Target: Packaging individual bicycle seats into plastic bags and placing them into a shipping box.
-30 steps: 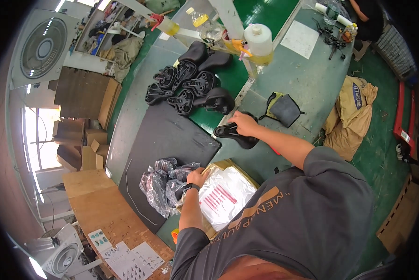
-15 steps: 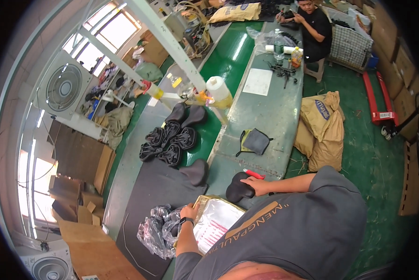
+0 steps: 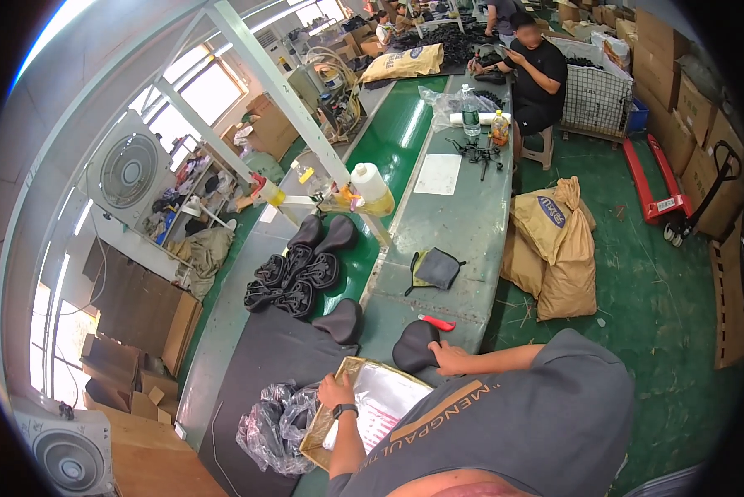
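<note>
Long grey workbench (image 3: 463,224) runs from the lower middle of the frame toward the upper middle, with green floor on its right and a row of windows at upper left; near the lower middle, the right hand (image 3: 448,358) lies on a black bicycle saddle (image 3: 413,346) at the bench's near end, fingers curled loosely over its right edge and touching it, though whether they truly clamp it cannot be told; just left of it, the left hand (image 3: 336,391), with a dark watch at the wrist, grips the upper rim of an open cardboard box (image 3: 363,410), fingers closed over the edge; a white plastic bag lies inside the box; crumpled clear plastic bags (image 3: 276,424) sit just beside the box at lower left, on a black mat; a red-handled cutter (image 3: 436,322) lies just above the held saddle; more black saddles (image 3: 301,269) are heaped left of centre; a seated person (image 3: 537,70) works at the far end, top of frame.
</note>
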A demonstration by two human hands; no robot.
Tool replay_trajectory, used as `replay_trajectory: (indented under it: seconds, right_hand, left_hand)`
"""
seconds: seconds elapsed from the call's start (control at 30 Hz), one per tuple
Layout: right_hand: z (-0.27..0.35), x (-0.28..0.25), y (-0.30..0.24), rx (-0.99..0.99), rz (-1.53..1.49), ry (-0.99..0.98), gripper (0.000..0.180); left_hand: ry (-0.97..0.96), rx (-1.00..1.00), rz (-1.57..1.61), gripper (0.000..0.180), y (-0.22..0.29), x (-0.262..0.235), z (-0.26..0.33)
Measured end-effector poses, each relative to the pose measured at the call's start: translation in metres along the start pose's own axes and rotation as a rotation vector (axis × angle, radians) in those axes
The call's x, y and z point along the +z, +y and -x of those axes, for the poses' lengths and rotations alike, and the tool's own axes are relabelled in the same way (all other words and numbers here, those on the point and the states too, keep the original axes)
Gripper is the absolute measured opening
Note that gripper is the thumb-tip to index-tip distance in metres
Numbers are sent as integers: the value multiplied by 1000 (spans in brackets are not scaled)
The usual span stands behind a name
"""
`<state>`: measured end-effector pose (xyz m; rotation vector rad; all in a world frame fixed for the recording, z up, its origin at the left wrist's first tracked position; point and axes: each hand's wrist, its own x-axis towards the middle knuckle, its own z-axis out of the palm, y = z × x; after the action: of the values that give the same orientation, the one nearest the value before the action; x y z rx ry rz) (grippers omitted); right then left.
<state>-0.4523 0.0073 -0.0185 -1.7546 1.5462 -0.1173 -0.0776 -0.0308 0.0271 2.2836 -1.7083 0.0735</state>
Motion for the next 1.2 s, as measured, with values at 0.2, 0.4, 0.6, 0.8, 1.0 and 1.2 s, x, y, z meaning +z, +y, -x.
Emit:
replay_trajectory:
  seconds: [0.2,0.4,0.6,0.8,1.0,1.2]
  right_hand:
    - [-6,14,22,81,-49,-36,122]
    - [56,-36,1,151,-451,-1,104]
    - [91,-24,53,522,-2066,-756,57]
    - [87,12,79,610,-2073,-658,53]
    - [79,25,51,651,-1242,-364,35]
    - [63,62,68,408,-1003,-215,37]
  left_hand:
    - [502,179,0,58,55,15,65]
    - [-227,-101,363,34,53,104,140]
    - [-345,-262,405,32,36,126,148]
    - [-312,-181,314,43,57,97,151]
    - [-402,-299,423,38,42,127,151]
    - [-262,-234,644,29,37,118,156]
